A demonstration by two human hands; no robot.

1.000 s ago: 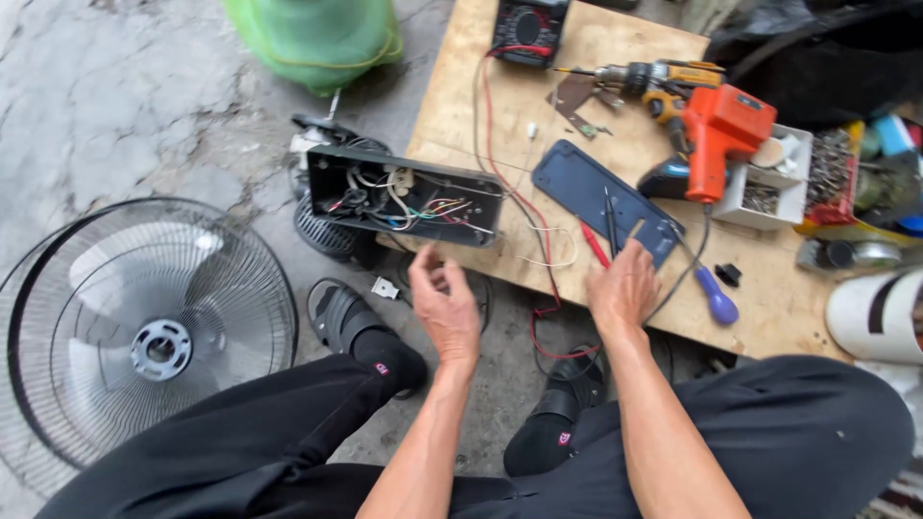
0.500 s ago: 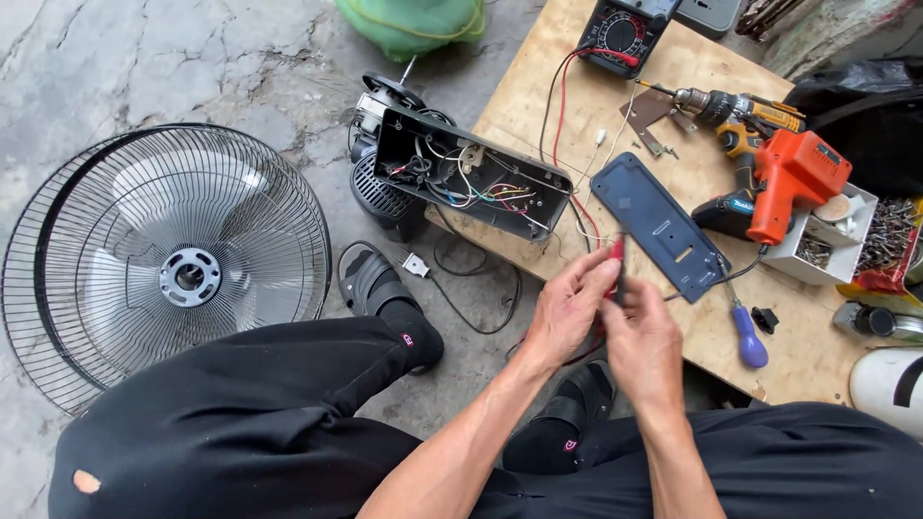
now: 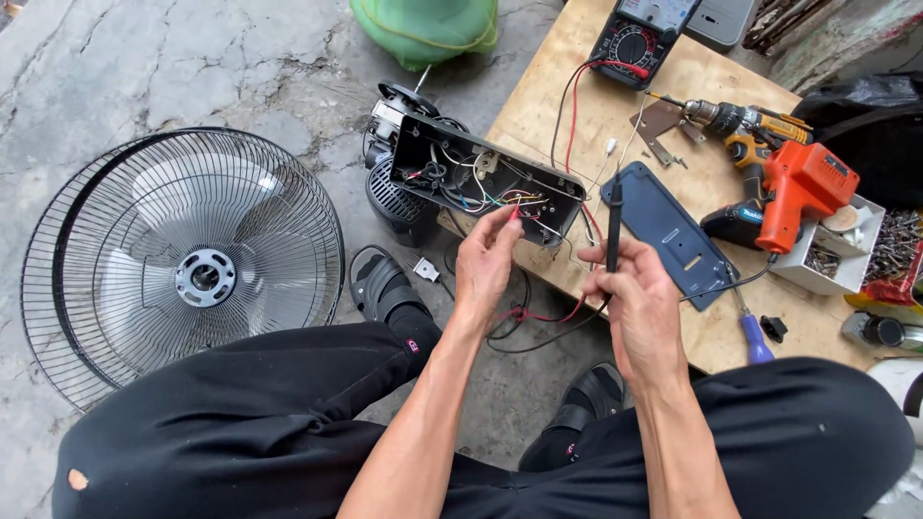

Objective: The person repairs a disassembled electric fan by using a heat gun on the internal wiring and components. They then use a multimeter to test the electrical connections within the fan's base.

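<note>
Left hand [image 3: 486, 264] pinches the red probe [image 3: 516, 207] at the opened control box [image 3: 486, 178] on the tabletop's left edge; right hand [image 3: 639, 298] clamps the black probe [image 3: 613, 221]; both probes likely light, rigid, best held by their insulated shafts.

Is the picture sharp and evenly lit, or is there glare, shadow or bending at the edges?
Head view: soft, even daylight, no hard shadows or glare; left hand, right hand and black probe look sharp; wide lens bows the fan grille and the wooden board edge towards the frame's rim.
</note>
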